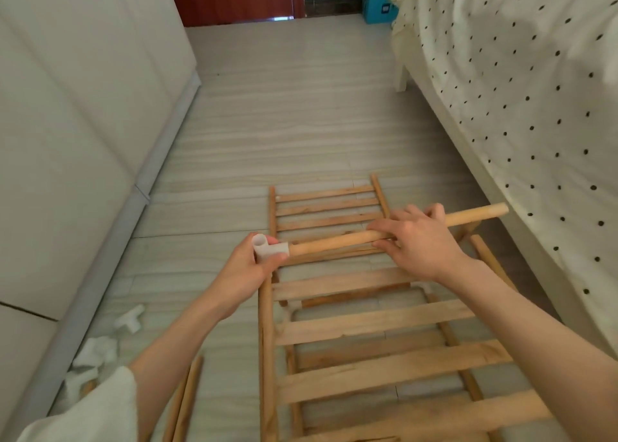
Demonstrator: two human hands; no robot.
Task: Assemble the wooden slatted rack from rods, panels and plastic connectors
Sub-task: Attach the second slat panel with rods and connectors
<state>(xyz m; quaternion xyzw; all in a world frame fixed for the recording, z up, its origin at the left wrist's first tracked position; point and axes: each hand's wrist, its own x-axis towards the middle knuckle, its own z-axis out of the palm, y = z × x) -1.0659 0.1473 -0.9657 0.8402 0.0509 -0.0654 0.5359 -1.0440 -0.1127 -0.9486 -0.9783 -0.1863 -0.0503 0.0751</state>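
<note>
Left grip (249, 267) pinches a white connector (269, 248), thumb and fingers curled round it; right grip (418, 241) wraps the rod (334, 242) near its middle, fingers closed over the top. Rod tip sits at or just inside the connector's socket; how deep, I cannot tell. Both hover above 2 slatted panels (378, 324) lying on the floor (284, 124). To seat it well, keep rod and socket in line, brace the connector, then push and twist slightly.
</note>
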